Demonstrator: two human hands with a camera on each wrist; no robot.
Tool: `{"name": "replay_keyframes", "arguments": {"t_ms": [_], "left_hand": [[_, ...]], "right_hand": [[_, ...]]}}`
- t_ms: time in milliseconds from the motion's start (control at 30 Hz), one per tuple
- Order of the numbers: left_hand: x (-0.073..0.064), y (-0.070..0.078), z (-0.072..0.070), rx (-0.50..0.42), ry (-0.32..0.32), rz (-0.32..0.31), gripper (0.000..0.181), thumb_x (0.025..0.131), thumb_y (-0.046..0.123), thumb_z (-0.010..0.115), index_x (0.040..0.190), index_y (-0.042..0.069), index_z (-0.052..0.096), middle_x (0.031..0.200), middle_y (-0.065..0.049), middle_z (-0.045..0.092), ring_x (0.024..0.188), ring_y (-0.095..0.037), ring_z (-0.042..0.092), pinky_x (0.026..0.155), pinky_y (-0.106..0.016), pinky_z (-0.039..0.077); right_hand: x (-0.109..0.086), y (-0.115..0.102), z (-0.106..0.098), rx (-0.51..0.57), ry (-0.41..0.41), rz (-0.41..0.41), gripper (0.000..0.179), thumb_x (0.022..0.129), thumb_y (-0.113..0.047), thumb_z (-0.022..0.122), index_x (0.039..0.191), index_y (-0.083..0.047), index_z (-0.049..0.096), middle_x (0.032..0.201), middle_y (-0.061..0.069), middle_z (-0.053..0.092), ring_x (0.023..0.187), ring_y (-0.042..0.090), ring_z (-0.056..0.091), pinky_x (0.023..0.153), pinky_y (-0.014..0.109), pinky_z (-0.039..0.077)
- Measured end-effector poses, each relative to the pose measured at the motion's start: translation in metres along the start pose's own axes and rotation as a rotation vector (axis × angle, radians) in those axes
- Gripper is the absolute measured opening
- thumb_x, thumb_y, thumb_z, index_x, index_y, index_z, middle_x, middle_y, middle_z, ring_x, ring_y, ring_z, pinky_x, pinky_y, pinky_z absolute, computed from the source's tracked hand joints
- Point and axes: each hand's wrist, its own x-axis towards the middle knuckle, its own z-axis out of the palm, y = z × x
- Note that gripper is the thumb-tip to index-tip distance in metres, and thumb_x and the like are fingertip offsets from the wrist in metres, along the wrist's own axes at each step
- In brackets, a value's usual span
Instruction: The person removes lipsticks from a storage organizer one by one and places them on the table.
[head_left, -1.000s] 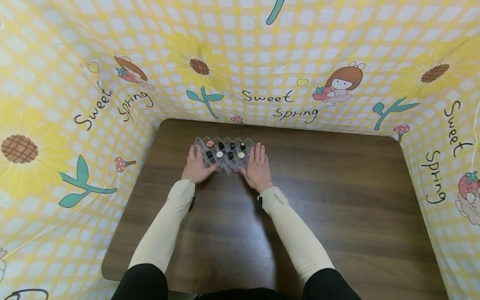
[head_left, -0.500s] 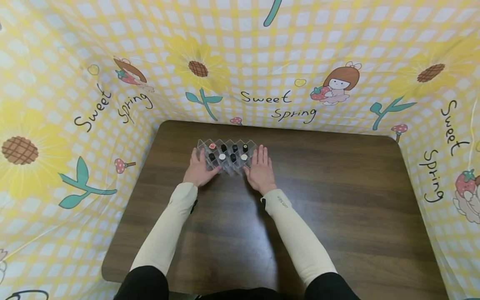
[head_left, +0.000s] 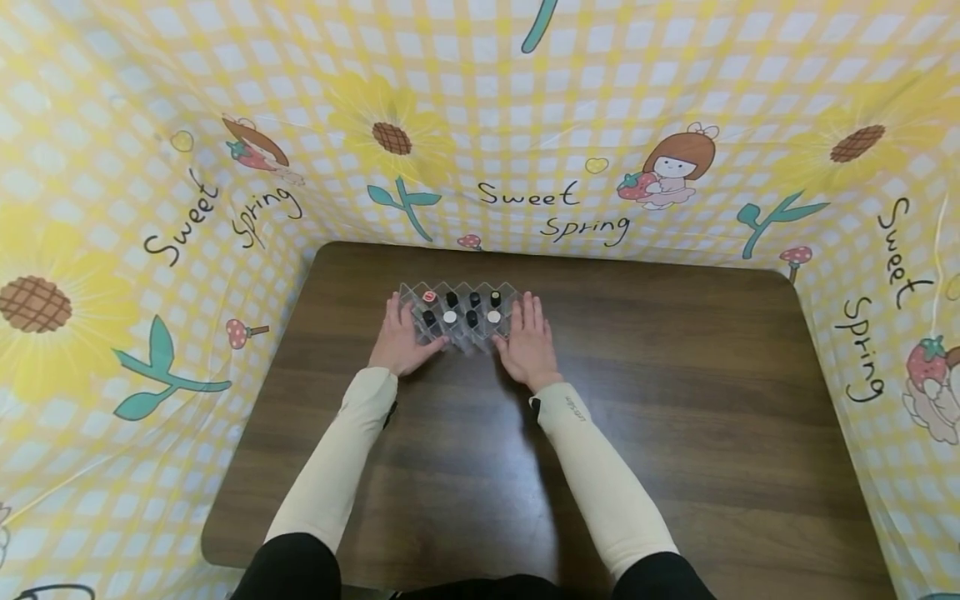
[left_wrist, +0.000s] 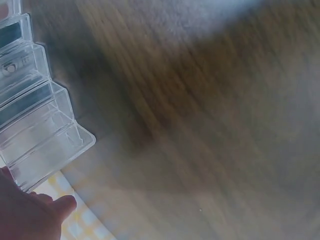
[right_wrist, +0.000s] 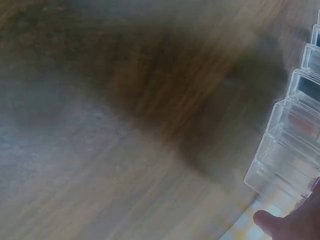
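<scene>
organizer (head_left: 471,339) holds eight capped items (head_left: 450,317); left hand (head_left: 401,342), right hand (head_left: 528,346) alongside, fingers straight, thumbs apart.

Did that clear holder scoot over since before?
Yes, a little: measured against the printed mushroom behind it, the clear holder has shifted right and slightly down in the head view.
</scene>
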Motion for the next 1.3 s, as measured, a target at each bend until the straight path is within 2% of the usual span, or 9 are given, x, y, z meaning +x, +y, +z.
{"name": "replay_keyframes", "arguments": {"t_ms": [100,300,433,600,800,933,1200,1300], "left_hand": [[-0.001,0.003,0.003,0.006,-0.007,0.0,0.112,0.079,0.076,0.053,0.151,-0.003,0.019,0.161,-0.025,-0.004,0.148,-0.044,0.004,0.119,-0.054,0.019],[-0.004,0.013,0.005,0.018,-0.021,-0.002,0.109,0.082,0.069,0.057,0.153,-0.001,0.012,0.16,-0.026,-0.005,0.149,-0.041,-0.001,0.119,-0.052,0.02],[-0.004,0.018,0.007,0.012,-0.026,0.005,0.108,0.083,0.066,0.057,0.153,-0.001,0.012,0.16,-0.027,-0.005,0.149,-0.041,-0.002,0.119,-0.052,0.021],[-0.004,0.023,0.01,0.029,-0.031,0.021,0.108,0.084,0.067,0.055,0.153,-0.003,0.011,0.161,-0.025,-0.008,0.149,-0.04,-0.005,0.121,-0.05,0.016],[-0.003,0.028,0.014,0.046,-0.027,0.046,0.107,0.085,0.067,0.054,0.153,-0.004,0.012,0.162,-0.022,-0.005,0.149,-0.041,-0.001,0.121,-0.052,0.014],[-0.002,0.032,0.017,0.039,-0.045,0.049,0.107,0.085,0.068,0.052,0.154,-0.002,0.01,0.162,-0.018,-0.007,0.15,-0.039,-0.003,0.121,-0.051,0.013],[0.0,0.04,0.023,0.021,-0.032,0.077,0.106,0.085,0.068,0.053,0.153,-0.002,0.012,0.163,-0.018,-0.004,0.15,-0.039,-0.001,0.122,-0.049,0.014],[0.0,0.043,0.023,0.02,-0.052,0.074,0.106,0.085,0.068,0.052,0.154,-0.002,0.011,0.163,-0.018,-0.006,0.15,-0.038,-0.004,0.122,-0.048,0.012]], "right_hand": [[-0.002,0.004,-0.002,0.012,0.006,0.004,0.078,0.099,-0.051,0.04,0.155,-0.004,0.013,0.163,0.016,-0.002,0.151,0.029,-0.005,0.12,0.051,0.019],[-0.005,0.011,-0.003,0.032,0.021,0.005,0.077,0.099,-0.051,0.041,0.155,-0.004,0.015,0.163,0.016,0.0,0.152,0.03,-0.004,0.12,0.052,0.019],[-0.006,0.016,-0.004,0.064,0.036,0.012,0.077,0.098,-0.051,0.043,0.155,-0.006,0.017,0.164,0.014,0.002,0.152,0.029,-0.003,0.12,0.053,0.018],[-0.007,0.023,-0.004,0.088,0.052,0.019,0.076,0.097,-0.051,0.045,0.154,-0.007,0.02,0.164,0.013,0.003,0.152,0.028,-0.001,0.12,0.053,0.018],[-0.009,0.031,-0.005,0.1,0.051,0.016,0.077,0.096,-0.052,0.045,0.154,-0.008,0.019,0.164,0.011,0.0,0.152,0.028,-0.001,0.12,0.052,0.017],[-0.011,0.036,-0.006,0.111,0.049,0.014,0.078,0.097,-0.051,0.045,0.155,-0.008,0.018,0.164,0.011,-0.002,0.152,0.029,-0.002,0.121,0.051,0.016],[-0.015,0.047,-0.01,0.123,0.06,0.012,0.077,0.097,-0.05,0.046,0.154,-0.007,0.02,0.164,0.012,0.0,0.152,0.029,-0.001,0.121,0.05,0.016],[-0.015,0.05,-0.011,0.12,0.061,0.012,0.077,0.097,-0.05,0.046,0.154,-0.006,0.02,0.164,0.012,0.001,0.152,0.029,-0.001,0.12,0.051,0.017]]}}
